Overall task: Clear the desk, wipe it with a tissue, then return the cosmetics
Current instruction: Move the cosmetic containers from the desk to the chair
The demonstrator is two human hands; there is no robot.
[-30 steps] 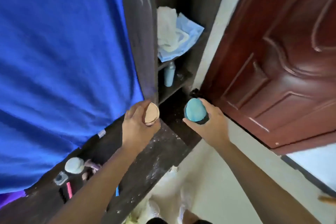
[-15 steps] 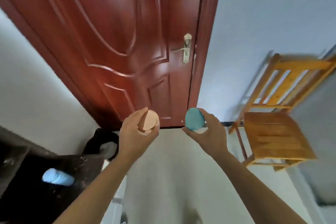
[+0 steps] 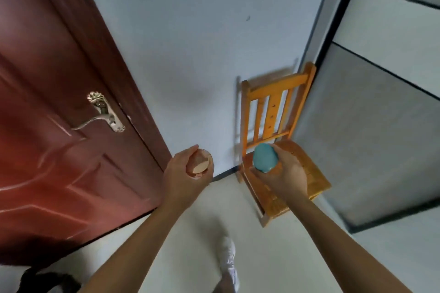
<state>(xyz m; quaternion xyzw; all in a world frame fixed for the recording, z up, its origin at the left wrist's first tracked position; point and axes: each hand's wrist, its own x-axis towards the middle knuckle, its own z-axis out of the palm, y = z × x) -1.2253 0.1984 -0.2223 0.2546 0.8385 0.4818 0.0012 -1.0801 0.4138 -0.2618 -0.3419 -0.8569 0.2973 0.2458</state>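
Pale wall (image 3: 190,43) and light floor (image 3: 181,240), with a small wooden chair (image 3: 276,88) set in the corner and a person holding one cosmetic in each hand.
The right hand (image 3: 285,175) is right over the front of the chair's seat, fingers curled round a rounded teal case (image 3: 264,157) that shows in front of the foot of the chair's backrest. The left hand (image 3: 184,176) is out to the left of the chair, clear of it, gripping a jar (image 3: 201,164) with a tan lid turned toward us. Further left of the chair stands a red-brown door (image 3: 59,150) with a brass handle (image 3: 104,114). A grey panel (image 3: 381,138) rises just right of the chair. On the floor in front of the chair, a white shoe (image 3: 227,261) shows between the two forearms.
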